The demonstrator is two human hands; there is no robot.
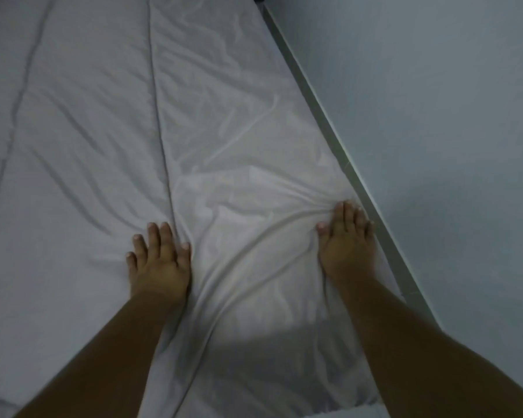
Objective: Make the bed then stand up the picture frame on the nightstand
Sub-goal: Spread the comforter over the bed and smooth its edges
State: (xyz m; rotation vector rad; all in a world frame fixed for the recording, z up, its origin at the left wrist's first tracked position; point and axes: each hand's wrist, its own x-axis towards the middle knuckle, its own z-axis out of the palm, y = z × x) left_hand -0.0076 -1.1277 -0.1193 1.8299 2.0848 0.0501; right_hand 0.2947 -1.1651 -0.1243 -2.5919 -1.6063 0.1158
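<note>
A white sheet [233,122] covers the bed, wrinkled in the middle, with a seam running lengthwise. My left hand [159,260] lies flat on the sheet, fingers straight, pressing beside the seam. My right hand [346,242] presses flat near the bed's right edge, where folds bunch at its fingertips. A ridge of creased fabric runs between the two hands. The picture frame and nightstand are out of view.
A pale bed-frame rail [323,116] runs diagonally along the bed's right side, against a plain blue-grey wall [435,116]. A quilted white cover [58,131] spreads over the left part of the bed.
</note>
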